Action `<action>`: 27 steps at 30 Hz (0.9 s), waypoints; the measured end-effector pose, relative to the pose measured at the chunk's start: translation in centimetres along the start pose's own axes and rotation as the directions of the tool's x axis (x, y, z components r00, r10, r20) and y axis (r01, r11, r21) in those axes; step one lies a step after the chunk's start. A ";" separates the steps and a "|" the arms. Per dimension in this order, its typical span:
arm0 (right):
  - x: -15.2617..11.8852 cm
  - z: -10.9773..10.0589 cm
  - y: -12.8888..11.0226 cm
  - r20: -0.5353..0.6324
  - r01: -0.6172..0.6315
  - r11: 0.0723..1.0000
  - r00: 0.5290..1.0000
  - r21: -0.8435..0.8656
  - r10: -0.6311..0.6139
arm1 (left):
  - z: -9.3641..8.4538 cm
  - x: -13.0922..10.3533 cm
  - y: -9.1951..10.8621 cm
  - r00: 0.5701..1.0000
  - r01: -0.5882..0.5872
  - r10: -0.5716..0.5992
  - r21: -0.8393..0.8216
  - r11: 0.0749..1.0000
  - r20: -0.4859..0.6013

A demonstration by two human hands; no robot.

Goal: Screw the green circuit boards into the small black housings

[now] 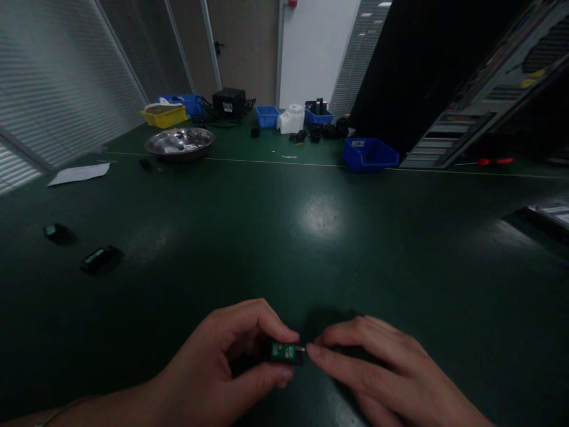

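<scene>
Low in the head view, my left hand [222, 356] pinches a small black module with a green circuit board [283, 351] between thumb and fingers. A short shiny metal piece [300, 349] shows at the module's right end. My right hand [382, 367] is just right of it, its thumb and forefinger tips drawn together beside that end. Whether those tips touch the module or hold something small, I cannot make out. Two similar dark modules lie on the table to the left, one nearer [101, 260] and one farther [57, 233].
A green table [249, 207] stretches ahead. Toward the back stand a metal bowl [180, 144], a yellow bin [164, 116], a blue bin [371, 155], a white device [291, 120] and a black box [229, 102]. White paper [80, 173] lies left; a red-handled tool [495, 161] lies right.
</scene>
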State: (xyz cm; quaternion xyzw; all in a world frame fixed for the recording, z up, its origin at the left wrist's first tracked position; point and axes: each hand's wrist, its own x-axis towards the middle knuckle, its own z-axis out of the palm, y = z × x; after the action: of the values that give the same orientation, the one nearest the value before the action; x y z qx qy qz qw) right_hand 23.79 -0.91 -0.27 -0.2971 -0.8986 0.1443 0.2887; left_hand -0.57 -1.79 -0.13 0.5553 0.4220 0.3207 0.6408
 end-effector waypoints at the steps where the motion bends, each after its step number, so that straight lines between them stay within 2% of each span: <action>1: 0.0 0.0 0.0 0.007 -0.001 1.000 1.000 -0.006 0.001 | 0.0 0.0 0.0 1.000 0.006 -0.006 -0.028 1.000 -0.001; 4: 0.1 -0.1 -0.1 -0.005 0.006 1.000 1.000 -0.005 -0.006 | 0.0 0.1 -0.1 0.999 0.032 -0.032 -0.131 0.991 0.002; 9: 0.1 -0.1 0.1 0.070 0.035 0.999 0.997 0.028 -0.037 | 0.2 0.2 0.1 0.997 0.074 -0.073 -0.237 0.969 0.013; 13: 0.4 -0.5 -0.2 0.021 0.024 0.999 0.999 0.043 -0.025 | 0.4 0.2 0.4 0.994 0.107 -0.112 -0.304 0.947 0.004; 14: 0.5 -0.7 -0.3 0.065 0.003 0.999 0.998 0.052 -0.007 | 0.4 0.2 0.5 0.993 0.117 -0.121 -0.320 0.940 0.005; 16: 0.7 -1.1 -0.6 0.123 -0.041 0.997 0.992 0.062 0.033 | 0.5 0.2 0.5 0.991 0.130 -0.136 -0.348 0.928 0.008; 22: 0.4 -1.3 -0.6 0.159 -0.060 0.991 0.986 0.121 0.040 | 0.4 0.3 0.6 0.988 0.151 -0.155 -0.401 0.903 0.022; 27: 0.2 -1.3 -0.4 0.134 -0.060 0.986 0.990 0.155 0.039 | 0.7 0.2 0.6 0.985 0.164 -0.168 -0.436 0.885 0.030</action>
State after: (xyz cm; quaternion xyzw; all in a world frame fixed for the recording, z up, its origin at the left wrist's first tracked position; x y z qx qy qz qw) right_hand 24.23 -1.03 1.01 -0.2853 -0.8936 0.2418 0.2483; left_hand 0.20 -1.78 0.46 0.3582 0.3879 0.3534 0.7722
